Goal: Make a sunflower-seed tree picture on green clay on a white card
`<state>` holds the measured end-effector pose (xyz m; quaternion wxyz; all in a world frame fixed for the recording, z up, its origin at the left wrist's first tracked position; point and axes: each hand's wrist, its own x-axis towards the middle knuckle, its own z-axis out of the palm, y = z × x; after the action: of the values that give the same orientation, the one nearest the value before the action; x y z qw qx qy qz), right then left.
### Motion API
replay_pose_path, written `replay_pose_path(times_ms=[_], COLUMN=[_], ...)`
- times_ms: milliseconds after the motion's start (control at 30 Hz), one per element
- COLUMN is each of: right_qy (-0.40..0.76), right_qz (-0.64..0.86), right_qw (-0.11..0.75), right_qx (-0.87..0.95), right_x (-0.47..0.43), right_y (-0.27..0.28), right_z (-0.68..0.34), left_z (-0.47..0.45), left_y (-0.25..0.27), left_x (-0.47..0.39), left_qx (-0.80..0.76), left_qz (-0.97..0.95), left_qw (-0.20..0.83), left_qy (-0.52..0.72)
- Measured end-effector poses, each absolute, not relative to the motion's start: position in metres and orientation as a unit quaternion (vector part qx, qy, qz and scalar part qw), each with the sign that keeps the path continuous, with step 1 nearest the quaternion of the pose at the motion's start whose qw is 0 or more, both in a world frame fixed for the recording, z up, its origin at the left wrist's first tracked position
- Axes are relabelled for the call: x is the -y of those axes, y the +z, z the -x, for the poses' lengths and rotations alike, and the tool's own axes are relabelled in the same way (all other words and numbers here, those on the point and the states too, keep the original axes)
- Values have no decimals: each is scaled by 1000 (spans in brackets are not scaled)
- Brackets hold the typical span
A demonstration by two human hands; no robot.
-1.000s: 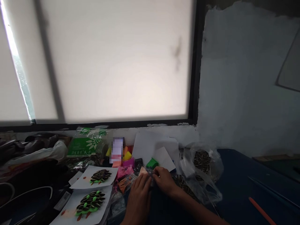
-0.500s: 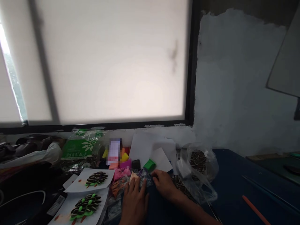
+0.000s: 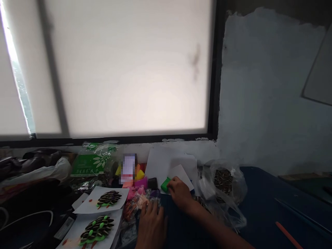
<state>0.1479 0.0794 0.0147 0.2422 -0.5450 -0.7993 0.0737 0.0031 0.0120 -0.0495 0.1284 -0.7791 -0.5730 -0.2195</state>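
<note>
My right hand [image 3: 181,195] is at a green block [image 3: 165,185], apparently modelling clay, with its fingertips closed on the block's right side. My left hand [image 3: 151,224] lies palm down with fingers stretched, its tips beside a pale peach lump of clay [image 3: 142,200] in clear wrapping. Pink clay [image 3: 135,192] and orange pieces in plastic [image 3: 129,210] lie just left of those fingertips. Two white sheets bear hedgehog-like figures of striped seeds on green clay, an upper figure [image 3: 109,198] and a lower figure [image 3: 97,229] with green dots.
White paper [image 3: 158,162] lies behind the green block. A clear bag of seeds [image 3: 223,180] stands on the right of the dark blue table [image 3: 259,193]. A green seed packet [image 3: 89,164], a phone [image 3: 128,167] and yellow clay [image 3: 138,174] are at the back. An orange stick [image 3: 287,235] lies at right.
My right hand has moved up and onto the green block from the table just below it. My left hand has drawn back slightly from the peach lump. The view has shifted a little left.
</note>
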Motion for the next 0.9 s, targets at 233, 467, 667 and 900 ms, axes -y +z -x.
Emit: replay_pose_path(times_ms=[233, 467, 667, 900], right_qy=[25, 30, 40, 49], right_qz=[506, 493, 496, 497], right_qw=[185, 186, 223, 195], right_qx=[842, 850, 838, 844], right_x=[-93, -86, -68, -15], right_y=[13, 10, 18, 4], right_z=[-131, -138, -150, -173], left_z=[1, 1, 7, 4], left_y=[-59, -53, -56, -44], left_x=[-19, -19, -23, -16], left_qx=[549, 534, 459, 481], left_qz=[805, 816, 838, 839], left_qw=[93, -11, 80, 60], left_qy=[-207, -219, -283, -248])
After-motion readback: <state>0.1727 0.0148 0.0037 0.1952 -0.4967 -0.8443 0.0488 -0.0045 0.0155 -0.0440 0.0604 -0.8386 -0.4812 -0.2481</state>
